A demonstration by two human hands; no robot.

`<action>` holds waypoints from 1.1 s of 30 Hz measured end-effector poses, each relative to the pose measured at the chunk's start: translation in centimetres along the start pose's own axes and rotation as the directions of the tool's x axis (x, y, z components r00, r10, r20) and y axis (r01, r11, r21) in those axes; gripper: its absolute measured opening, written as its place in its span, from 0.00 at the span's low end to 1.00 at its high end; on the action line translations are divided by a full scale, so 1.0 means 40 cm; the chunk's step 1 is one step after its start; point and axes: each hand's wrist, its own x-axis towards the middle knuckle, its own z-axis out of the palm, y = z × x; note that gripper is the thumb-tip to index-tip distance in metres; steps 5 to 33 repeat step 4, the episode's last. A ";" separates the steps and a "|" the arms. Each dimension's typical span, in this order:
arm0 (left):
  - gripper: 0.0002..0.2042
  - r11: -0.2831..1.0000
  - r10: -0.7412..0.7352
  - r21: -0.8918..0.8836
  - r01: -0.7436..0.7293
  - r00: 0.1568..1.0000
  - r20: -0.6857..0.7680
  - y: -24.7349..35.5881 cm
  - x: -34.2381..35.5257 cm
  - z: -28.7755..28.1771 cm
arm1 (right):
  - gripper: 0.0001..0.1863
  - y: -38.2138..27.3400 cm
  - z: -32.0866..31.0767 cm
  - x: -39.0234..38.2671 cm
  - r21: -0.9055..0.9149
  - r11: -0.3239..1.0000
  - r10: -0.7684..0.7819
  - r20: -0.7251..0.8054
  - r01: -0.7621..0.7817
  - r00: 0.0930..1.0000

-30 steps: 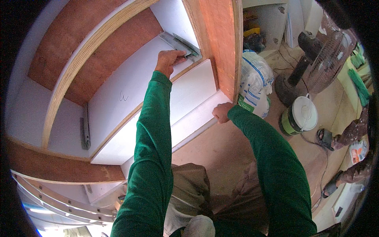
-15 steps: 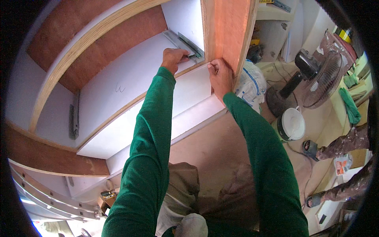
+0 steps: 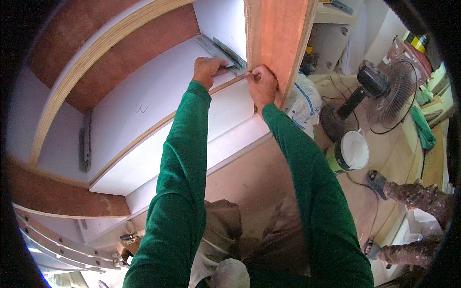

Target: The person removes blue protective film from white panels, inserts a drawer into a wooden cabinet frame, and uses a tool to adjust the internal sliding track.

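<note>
My left hand [image 3: 207, 70] grips the near end of a grey metal drawer slide [image 3: 225, 49] fixed inside a white-lined wooden cabinet [image 3: 144, 110]. The fingers of my right hand [image 3: 262, 84] are curled against the front edge of the cabinet's reddish plywood side panel [image 3: 278, 38], close to the slide's end. Both arms wear green sleeves. Whether the right hand holds a small item is hidden by the fingers.
A second metal slide [image 3: 85, 141] sits on the cabinet's left wall. On the floor to the right are a standing fan [image 3: 384, 91], a lidded green bucket [image 3: 348, 153], a white sack [image 3: 305, 103] and another person's feet [image 3: 408, 192]. A ladder-like metal rail [image 3: 62, 245] lies lower left.
My right hand rose from the lower white panel edge to the side panel's front edge beside the slide. My left hand stayed on the slide. The view shifted slightly.
</note>
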 end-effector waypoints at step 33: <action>0.06 0.997 -0.039 0.059 0.043 0.997 -0.070 0.006 0.000 0.012 | 0.12 -0.002 -0.002 0.005 -0.048 0.999 0.024 0.024 -0.023 0.999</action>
